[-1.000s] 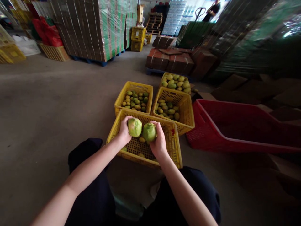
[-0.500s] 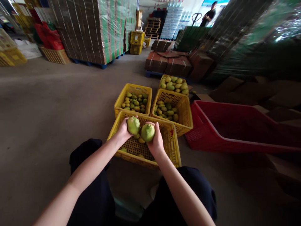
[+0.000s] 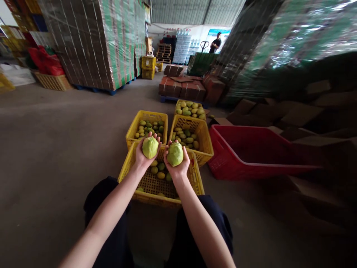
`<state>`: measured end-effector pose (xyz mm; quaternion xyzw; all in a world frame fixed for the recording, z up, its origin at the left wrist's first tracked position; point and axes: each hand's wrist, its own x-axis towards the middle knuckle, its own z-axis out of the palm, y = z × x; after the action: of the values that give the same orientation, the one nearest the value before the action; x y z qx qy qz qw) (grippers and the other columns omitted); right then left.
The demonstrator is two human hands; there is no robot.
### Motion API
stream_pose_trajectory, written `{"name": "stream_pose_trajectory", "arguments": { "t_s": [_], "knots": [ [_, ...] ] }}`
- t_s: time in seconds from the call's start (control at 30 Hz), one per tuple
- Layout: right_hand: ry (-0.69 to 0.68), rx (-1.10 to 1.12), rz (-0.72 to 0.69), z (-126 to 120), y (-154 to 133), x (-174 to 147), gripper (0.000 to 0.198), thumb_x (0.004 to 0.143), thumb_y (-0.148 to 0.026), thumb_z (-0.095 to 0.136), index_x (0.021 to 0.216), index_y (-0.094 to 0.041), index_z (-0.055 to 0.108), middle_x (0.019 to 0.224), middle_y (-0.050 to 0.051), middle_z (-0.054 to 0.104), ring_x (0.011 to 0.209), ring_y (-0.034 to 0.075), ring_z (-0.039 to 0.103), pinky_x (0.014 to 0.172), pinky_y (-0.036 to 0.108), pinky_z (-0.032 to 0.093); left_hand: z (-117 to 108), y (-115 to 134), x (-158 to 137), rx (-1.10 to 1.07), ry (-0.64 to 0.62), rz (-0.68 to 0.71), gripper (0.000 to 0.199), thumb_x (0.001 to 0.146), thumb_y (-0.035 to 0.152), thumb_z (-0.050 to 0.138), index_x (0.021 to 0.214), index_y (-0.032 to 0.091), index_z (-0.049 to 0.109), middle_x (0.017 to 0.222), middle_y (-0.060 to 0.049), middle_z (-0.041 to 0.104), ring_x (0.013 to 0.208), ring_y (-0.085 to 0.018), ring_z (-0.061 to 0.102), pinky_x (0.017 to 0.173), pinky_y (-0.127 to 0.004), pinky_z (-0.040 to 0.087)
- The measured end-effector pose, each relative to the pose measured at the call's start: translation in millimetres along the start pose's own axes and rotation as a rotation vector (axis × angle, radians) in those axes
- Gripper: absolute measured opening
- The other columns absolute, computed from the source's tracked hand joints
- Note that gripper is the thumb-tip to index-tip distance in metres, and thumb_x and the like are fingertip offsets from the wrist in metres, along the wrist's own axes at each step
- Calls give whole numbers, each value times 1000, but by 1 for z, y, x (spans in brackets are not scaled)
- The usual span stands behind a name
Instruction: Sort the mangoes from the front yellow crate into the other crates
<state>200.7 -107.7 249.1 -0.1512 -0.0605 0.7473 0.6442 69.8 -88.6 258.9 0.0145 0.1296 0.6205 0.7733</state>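
Above the near yellow crate point(image 3: 197, 182) you've got both hands palm up, one fruit each: your left hand point(image 3: 141, 159) cups a lumpy pale-green fruit point(image 3: 150, 147), your right hand point(image 3: 179, 170) cups a similar green fruit point(image 3: 175, 154). Each grip is loose, fingers partly spread under and around its fruit, and the two fruits are apart, side by side. Neither is set down, so that pair counts as unfinished. Below them, the near crate shows several loose fruits point(image 3: 161, 175) toward its far side and a few along its near edge, with plenty of bare bottom; your arms hide some, so no exact count. Beyond it, the far-left crate point(image 3: 153, 115) and the far-right crate point(image 3: 205, 136) each hold a good layer of smaller green and yellow fruit, both below the rim. The farthest crate point(image 3: 195, 102) looks heaped with bigger ones. Judging by that, much is already in those three, and what's left is your pair plus the near crate's few. Right of everything sits a red bin point(image 3: 237, 165); can't make out its dark inside.
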Motion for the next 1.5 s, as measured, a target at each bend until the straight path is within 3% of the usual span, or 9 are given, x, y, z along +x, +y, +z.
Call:
{"name": "stream_pose_trajectory", "arguments": {
  "t_s": [0.17,0.37,0.53,0.7,1.07,1.5],
  "knots": [
    [60,72,-84,-7,13,20,21,87,-32,51,97,-23,68,95,1,75,86,16,69,85,33,57,-5,-25,20,-100,32,81,33,91,26,40,109,19,67,98,-5,71,94,-18,67,90,-33,52],
    [73,121,-141,-8,21,34,22,88,-32,49,89,-22,69,86,0,74,79,13,69,86,28,56,-10,-28,41,-102,8,121,24,89,25,45,82,19,67,82,-3,67,81,-17,66,88,-35,52],
    [113,161,-101,-9,17,32,24,89,-31,48,86,-21,69,83,1,74,76,13,69,78,26,57,-16,-29,44,-58,-13,104,26,90,25,42,82,17,66,83,-4,65,77,-16,64,82,-33,53],
    [132,128,-51,-13,15,30,19,86,-29,51,86,-20,67,81,1,74,72,14,68,72,26,59,-21,-30,39,-51,28,94,29,91,28,40,84,16,66,85,-6,66,78,-17,64,78,-32,53],
    [79,55,47,-16,15,19,10,79,-29,59,79,-21,65,73,-2,71,66,13,68,65,25,59,-3,-15,8,29,73,-68,25,92,27,38,81,18,60,77,-3,64,72,-15,64,61,-25,52],
    [148,-6,79,-14,17,-5,14,82,-29,54,77,-21,64,72,0,71,63,14,67,61,26,58,-10,-15,-16,108,114,-84,21,88,26,39,81,22,58,77,-3,63,71,-17,62,67,-30,53]
  ]
}}
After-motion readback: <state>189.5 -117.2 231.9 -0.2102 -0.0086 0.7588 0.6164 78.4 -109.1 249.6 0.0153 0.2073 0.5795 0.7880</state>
